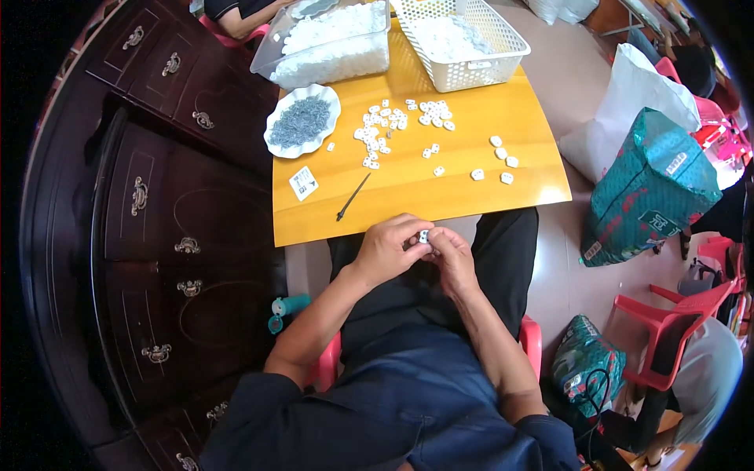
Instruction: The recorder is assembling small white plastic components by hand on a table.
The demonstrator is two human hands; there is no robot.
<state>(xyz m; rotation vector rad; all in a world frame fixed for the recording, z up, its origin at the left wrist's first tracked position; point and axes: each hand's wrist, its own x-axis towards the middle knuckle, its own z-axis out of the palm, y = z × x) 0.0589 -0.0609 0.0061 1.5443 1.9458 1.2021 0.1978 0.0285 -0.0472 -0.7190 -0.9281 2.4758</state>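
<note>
small white piece point(424, 235) (mostly hidden), hands point(420, 251) covering

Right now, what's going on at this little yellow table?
A seated person holds one small white plastic piece between both hands, the left hand and right hand meeting just below the yellow wooden table's near edge. More white pieces lie scattered on the table, beside a thin black pointed tool, a white scalloped dish of grey bits and a white plastic basket.
</note>
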